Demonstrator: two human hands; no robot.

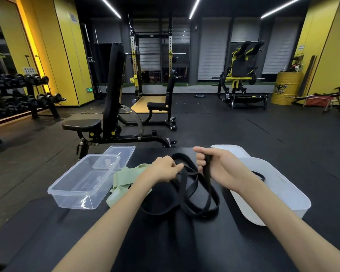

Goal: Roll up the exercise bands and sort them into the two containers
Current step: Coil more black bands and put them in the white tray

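Two bands lie loose on the black tabletop (165,242).

Risks, left to right: the pale green flat stretch band (124,177) lies at three o'clock of the clear rectangular plastic tub (83,181), partly under the left forearm. We judge an arm movement could drag it off the table.

The left hand (163,169) only pinches one strand of the long black rubber loop band (194,193), so coils may slip. The right hand (214,165) is fisted round a gathered section. Springy rubber could unwind if that hold eases.

Appearance: the black band sprawls in several overlapping loops at six o'clock of the hands. It is flat, matte and not yet rolled.

At three o'clock, the white opaque oval plastic bin (273,185) seems to hold one dark band.
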